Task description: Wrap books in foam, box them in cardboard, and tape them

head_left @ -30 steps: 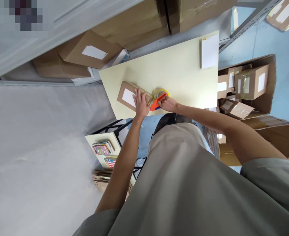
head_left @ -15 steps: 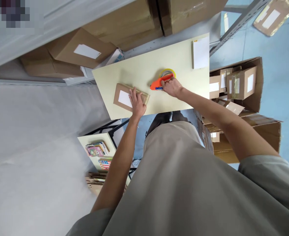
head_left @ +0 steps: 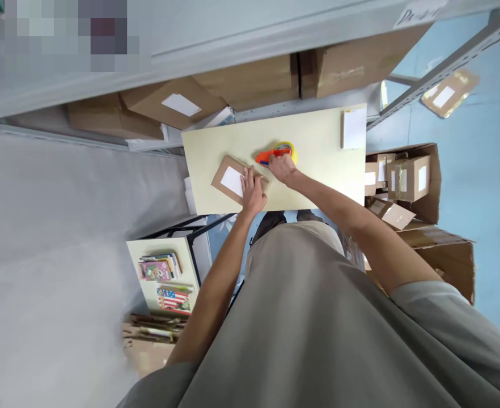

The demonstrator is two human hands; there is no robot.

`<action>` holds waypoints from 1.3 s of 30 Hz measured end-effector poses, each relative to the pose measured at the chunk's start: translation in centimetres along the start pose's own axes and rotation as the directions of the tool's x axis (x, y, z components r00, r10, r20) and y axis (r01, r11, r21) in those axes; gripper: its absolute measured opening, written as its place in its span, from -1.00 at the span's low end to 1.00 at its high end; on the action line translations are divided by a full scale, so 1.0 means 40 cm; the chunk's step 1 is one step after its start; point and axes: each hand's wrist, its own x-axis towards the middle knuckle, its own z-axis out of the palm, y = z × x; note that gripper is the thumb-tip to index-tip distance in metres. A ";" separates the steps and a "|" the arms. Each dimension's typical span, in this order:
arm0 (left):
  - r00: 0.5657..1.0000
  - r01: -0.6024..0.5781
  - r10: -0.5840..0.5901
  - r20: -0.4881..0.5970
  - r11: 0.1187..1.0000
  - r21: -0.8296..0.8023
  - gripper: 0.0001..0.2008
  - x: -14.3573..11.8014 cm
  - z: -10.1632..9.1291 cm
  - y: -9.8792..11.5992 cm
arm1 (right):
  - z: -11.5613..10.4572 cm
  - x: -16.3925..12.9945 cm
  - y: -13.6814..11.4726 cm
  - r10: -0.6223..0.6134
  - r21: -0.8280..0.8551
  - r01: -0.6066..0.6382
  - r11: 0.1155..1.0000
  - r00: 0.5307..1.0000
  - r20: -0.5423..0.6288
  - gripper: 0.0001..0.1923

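Observation:
A flat brown cardboard parcel [head_left: 228, 177] with a white label lies on the pale yellow table [head_left: 318, 164]. My left hand [head_left: 253, 191] presses flat on the parcel's right part. My right hand [head_left: 283, 168] grips the orange tape dispenser [head_left: 271, 154], whose yellow-rimmed tape roll [head_left: 288, 148] sits just beyond the parcel's right end. The dispenser rests low over the table beside the parcel.
A white pad [head_left: 354, 128] lies at the table's far right corner. Large cartons fill the shelf [head_left: 250, 79] behind. An open carton [head_left: 428, 170] of labelled small boxes stands right of the table. A low side table [head_left: 165, 272] with books stands at lower left.
My right hand carried the tape dispenser away from the parcel's end to the far right, then back close beside the parcel. My left hand stayed on the parcel. The view shifted.

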 end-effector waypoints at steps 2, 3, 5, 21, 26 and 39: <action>1.000 0.008 -0.008 0.005 1.000 -0.018 -0.25 -0.003 -0.013 0.011 | -0.041 -0.016 -0.027 0.111 -0.008 -0.111 0.994 0.994 0.014 -0.48; 1.000 0.016 -0.016 0.007 0.999 -0.036 -0.21 -0.004 -0.024 0.017 | -0.060 -0.032 -0.038 0.146 -0.014 -0.146 0.989 0.989 0.014 -0.50; 1.000 0.013 -0.013 -0.005 0.996 -0.091 -0.11 -0.003 -0.051 0.032 | -0.094 -0.072 -0.055 0.187 -0.025 -0.187 0.982 0.982 -0.021 -0.48; 0.582 -0.641 0.531 -0.616 0.766 0.055 -0.08 0.274 -0.508 0.253 | -0.616 -0.193 -0.277 0.428 0.124 -0.435 0.892 0.720 -0.546 -0.45; 0.603 -0.612 0.492 -0.628 0.791 0.033 -0.01 0.377 -0.656 0.294 | -0.784 -0.092 -0.279 0.315 -0.025 -0.424 0.905 0.709 -0.631 -0.51; 0.802 -0.515 0.481 -0.354 0.857 -0.004 -0.35 0.281 -0.516 0.020 | -0.739 0.028 -0.262 0.325 0.126 -0.349 0.929 0.600 -0.731 -0.35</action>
